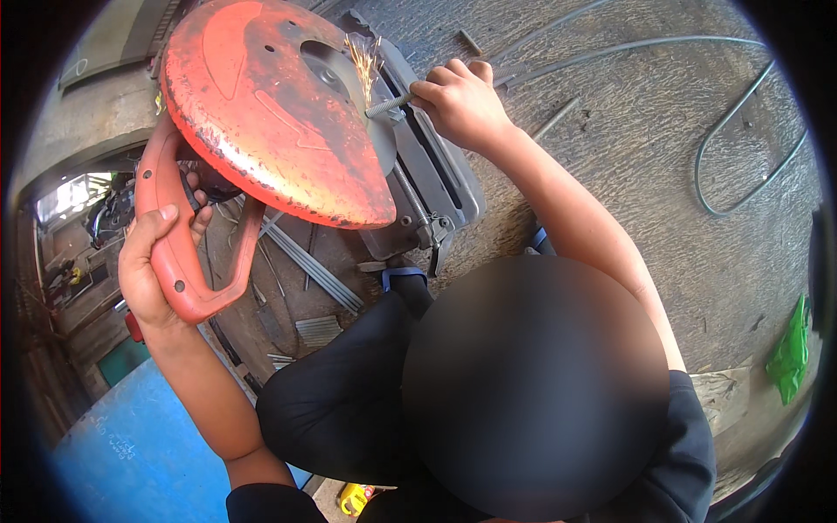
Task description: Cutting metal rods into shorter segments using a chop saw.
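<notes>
An orange-red chop saw [261, 122] with a worn, scuffed guard stands in front of me at the upper left. My left hand [161, 253] is wrapped round its loop handle [179, 283], with fingers at the trigger side. At upper centre, my right hand [466, 103] grips a threaded metal rod [392, 105], whose near end meets the cutting disc [381, 139]. Sparks [363, 65] fly up from that contact. Below the disc, the saw's grey base [462, 196] carries a screw clamp [433, 234]. The guard hides part of the disc.
Long metal rods [314, 266] and short cut pieces [319, 331] lie on the floor near my leg. A thin cable or hose [702, 166] loops at right. A green plastic bag [790, 349] lies far right; a blue panel [131, 436] is at lower left.
</notes>
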`<state>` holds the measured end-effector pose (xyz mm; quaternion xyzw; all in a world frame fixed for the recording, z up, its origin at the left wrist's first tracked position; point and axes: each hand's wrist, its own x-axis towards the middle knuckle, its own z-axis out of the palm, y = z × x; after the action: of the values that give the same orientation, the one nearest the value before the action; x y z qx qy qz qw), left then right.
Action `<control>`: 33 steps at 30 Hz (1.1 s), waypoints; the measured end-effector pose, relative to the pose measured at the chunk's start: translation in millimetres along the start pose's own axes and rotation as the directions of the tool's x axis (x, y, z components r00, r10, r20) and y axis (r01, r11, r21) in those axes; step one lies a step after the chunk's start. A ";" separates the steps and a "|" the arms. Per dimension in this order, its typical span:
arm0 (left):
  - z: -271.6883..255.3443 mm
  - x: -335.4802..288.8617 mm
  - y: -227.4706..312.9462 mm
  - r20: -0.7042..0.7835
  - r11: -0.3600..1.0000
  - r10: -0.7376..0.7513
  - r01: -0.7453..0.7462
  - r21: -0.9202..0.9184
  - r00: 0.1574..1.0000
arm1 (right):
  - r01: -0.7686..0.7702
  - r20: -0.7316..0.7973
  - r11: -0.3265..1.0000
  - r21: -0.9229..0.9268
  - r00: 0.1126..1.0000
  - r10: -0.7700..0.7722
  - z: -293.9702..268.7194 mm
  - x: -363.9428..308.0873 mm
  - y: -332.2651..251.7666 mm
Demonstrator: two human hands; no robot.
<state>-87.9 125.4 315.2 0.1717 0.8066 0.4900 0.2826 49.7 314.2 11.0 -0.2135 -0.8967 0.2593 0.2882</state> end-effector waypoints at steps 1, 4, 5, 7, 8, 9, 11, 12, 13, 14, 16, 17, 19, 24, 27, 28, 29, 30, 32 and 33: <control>-0.5 -0.3 0.1 -0.002 1.000 -0.001 0.001 -0.001 1.000 | 0.000 0.000 1.000 -0.002 1.000 0.000 0.1 -0.6 -0.1; -0.6 -1.3 1.2 -0.011 1.000 0.003 -0.003 0.002 1.000 | 0.031 -0.058 0.999 -0.032 0.998 -0.033 -0.1 -3.1 -0.3; -0.7 -1.8 1.3 -0.012 1.000 0.002 -0.002 0.002 1.000 | 0.026 -0.042 0.999 -0.037 0.999 -0.027 -0.9 -3.8 -1.2; 0.0 -2.2 1.2 -0.024 1.000 0.006 -0.005 0.015 1.000 | 0.021 -0.027 0.999 -0.041 0.999 -0.022 -2.5 -5.8 -2.1; 1.1 -2.4 1.0 -0.026 1.000 0.006 -0.005 0.015 1.000 | 0.027 -0.007 0.999 -0.029 1.000 -0.027 -3.5 -7.6 -1.4; 2.4 -2.8 0.6 -0.029 1.000 0.012 -0.011 0.011 0.999 | 0.033 0.013 0.999 -0.016 0.999 -0.032 -4.2 -9.2 0.0; 2.2 -0.9 0.6 -0.030 1.000 0.019 -0.019 0.005 0.999 | -0.012 0.050 0.999 0.049 0.999 0.009 -2.8 -14.9 6.7; -0.4 1.5 -0.1 -0.003 1.000 0.021 -0.021 0.016 1.000 | -0.059 0.090 0.992 0.113 0.995 0.049 -1.9 -17.7 10.2; -4.8 2.2 -0.3 0.017 0.999 0.021 -0.022 0.029 1.000 | -0.054 0.091 0.991 0.119 0.995 0.043 -6.9 -16.5 7.9; -10.3 3.2 0.1 0.009 0.999 0.021 -0.021 0.032 1.000 | -0.236 0.262 0.951 0.199 0.948 0.181 -14.1 -15.3 5.1; -18.5 5.3 0.8 0.063 0.996 -0.013 0.007 0.085 0.998 | -0.440 0.475 0.856 0.270 0.835 0.279 -18.7 -15.4 7.3; -18.1 4.8 0.6 0.062 0.996 -0.013 0.008 0.086 0.998 | -0.440 0.475 0.856 0.271 0.835 0.279 -18.1 -16.4 10.1; -14.8 3.3 -0.4 0.082 0.998 0.006 -0.011 0.069 0.997 | -0.482 0.547 0.775 0.408 0.809 0.215 -14.9 -18.5 13.3; -5.0 -0.8 -1.1 0.010 0.999 0.026 -0.027 0.037 1.000 | -0.508 0.573 0.711 0.486 0.800 0.180 -6.9 -16.0 8.4; -1.4 -0.7 -0.5 0.010 1.000 0.017 -0.017 0.019 1.000 | -0.459 0.560 0.719 0.521 0.820 0.118 4.8 -17.8 10.5; -0.8 -1.1 -0.3 0.006 1.000 0.014 -0.014 0.004 1.000 | -0.428 0.533 0.738 0.522 0.839 0.109 7.0 -17.7 9.1; -0.5 -1.3 -0.2 0.002 1.000 0.010 -0.010 -0.012 1.000 | -0.396 0.507 0.756 0.521 0.856 0.099 8.6 -17.8 8.3; -0.8 -1.3 -0.1 0.002 1.000 0.009 -0.009 -0.012 1.000 | -0.397 0.507 0.756 0.521 0.856 0.100 9.7 -19.7 6.9; -2.4 -1.2 -0.5 0.014 1.000 0.011 -0.011 -0.004 1.000 | -0.395 0.440 0.750 0.531 0.885 0.155 4.2 -21.4 -3.0; -2.3 -1.0 -0.7 0.014 1.000 0.010 -0.010 -0.005 1.000 | -0.395 0.440 0.750 0.530 0.884 0.155 3.3 -21.9 -5.1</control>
<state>-88.5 122.9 315.7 0.1785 0.8025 0.4923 0.2861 62.7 297.5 2.8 -0.1893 -0.7609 0.6079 0.1249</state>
